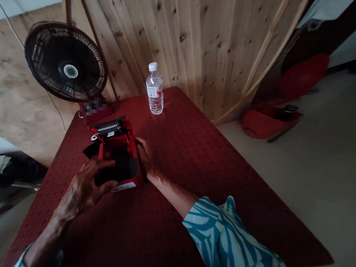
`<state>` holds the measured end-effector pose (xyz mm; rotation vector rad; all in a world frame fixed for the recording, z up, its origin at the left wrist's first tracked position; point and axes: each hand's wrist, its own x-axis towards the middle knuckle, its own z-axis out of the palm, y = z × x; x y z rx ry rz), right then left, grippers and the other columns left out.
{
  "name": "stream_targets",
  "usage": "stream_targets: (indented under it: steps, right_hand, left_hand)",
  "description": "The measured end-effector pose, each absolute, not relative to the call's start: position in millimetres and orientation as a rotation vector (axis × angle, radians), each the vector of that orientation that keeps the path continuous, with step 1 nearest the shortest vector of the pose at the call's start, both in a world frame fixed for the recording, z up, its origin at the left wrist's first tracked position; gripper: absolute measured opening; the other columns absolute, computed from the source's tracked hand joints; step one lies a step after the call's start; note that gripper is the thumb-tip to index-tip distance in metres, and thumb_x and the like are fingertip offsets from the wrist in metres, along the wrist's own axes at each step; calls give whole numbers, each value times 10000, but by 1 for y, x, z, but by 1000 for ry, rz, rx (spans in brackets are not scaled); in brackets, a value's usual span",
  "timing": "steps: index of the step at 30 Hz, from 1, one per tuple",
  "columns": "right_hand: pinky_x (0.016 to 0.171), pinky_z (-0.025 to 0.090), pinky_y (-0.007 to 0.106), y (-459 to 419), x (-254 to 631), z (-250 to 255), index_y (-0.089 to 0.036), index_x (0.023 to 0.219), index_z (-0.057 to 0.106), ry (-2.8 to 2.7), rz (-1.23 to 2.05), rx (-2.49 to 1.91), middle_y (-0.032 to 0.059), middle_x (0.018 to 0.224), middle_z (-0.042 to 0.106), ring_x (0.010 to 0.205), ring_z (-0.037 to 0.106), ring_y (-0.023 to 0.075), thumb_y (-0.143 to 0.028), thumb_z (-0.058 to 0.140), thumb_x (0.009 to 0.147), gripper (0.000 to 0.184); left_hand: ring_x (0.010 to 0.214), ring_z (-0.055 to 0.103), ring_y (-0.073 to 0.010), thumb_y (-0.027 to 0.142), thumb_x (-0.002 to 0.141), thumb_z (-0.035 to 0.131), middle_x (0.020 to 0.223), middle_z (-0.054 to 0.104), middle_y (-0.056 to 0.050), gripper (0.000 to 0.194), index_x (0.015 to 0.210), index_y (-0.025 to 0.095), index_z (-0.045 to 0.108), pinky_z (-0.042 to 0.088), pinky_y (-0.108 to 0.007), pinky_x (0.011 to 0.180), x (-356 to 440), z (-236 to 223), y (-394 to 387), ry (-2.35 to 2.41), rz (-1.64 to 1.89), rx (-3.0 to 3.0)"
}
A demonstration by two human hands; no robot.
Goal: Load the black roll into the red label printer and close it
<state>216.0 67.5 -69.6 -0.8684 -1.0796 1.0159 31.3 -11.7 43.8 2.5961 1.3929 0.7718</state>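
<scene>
A small red and black receipt printer (124, 139) stands on the table with its lid raised and its dark inner bay exposed. My left hand (88, 184) is at its front left corner, thumb and fingers apart, with the fingertips over the bay. I see nothing held between them. Along the printer's right side lies my right hand (144, 157), its fingers curled against the casing. Part of that hand's grip is hidden by the hand itself. A white label sits low on the printer's front. Beside its left edge are a small white ring (94, 138) and a dark flap-like piece (91, 150).
A dark fan (66, 63) on a red base stands behind the printer. A clear water bottle (155, 93) with a white cap is upright toward the table's back. The table (195, 151) has a red patterned cover. A wooden plank wall (186, 38) rises behind; a red chair (269, 120) is at right.
</scene>
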Motion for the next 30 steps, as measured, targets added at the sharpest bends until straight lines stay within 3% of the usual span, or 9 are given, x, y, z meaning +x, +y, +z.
stream_targets:
  steps: [5,9,20,25,30]
  right_hand:
    - [1059,415,384,65,217,-70,-292,1151,642,-1096,1019,-894,18,1208,672,1172,573,185,-366,445,897,329]
    - [1058,417,388,65,218,-70,-268,1145,648,-1087,1015,-923,36,1214,673,1168,584,198,-389,459,883,344]
    - [987,464,381,59,225,-69,-236,1162,612,-1080,1114,-1058,57,1215,682,1122,612,212,-433,476,854,390]
    - [980,448,374,83,235,-59,-240,1226,563,-1222,956,-1096,84,1316,615,1185,572,206,-555,379,897,492]
    - [926,461,371,121,230,-34,-262,1257,533,-1245,1029,-1000,68,1313,617,1136,599,202,-636,313,890,568]
  left_hand:
    - [932,697,-211,337,943,548,943,762,-36,173,983,242,687,527,-346,859,41,32,-10,1417,953,2632]
    - [899,710,-184,210,921,588,931,767,-20,98,938,234,680,470,-378,948,43,34,-16,1222,1052,2757]
    - [986,659,-197,161,899,587,982,731,-44,193,1043,233,692,407,-423,1017,45,12,-34,1190,1173,2824]
    - [945,659,-172,159,911,550,975,737,-25,188,1027,233,678,394,-403,1016,42,10,-35,1148,1209,2861]
    - [934,653,-158,139,924,535,974,737,-25,182,1033,203,666,370,-377,1041,43,8,-36,1117,1277,2845]
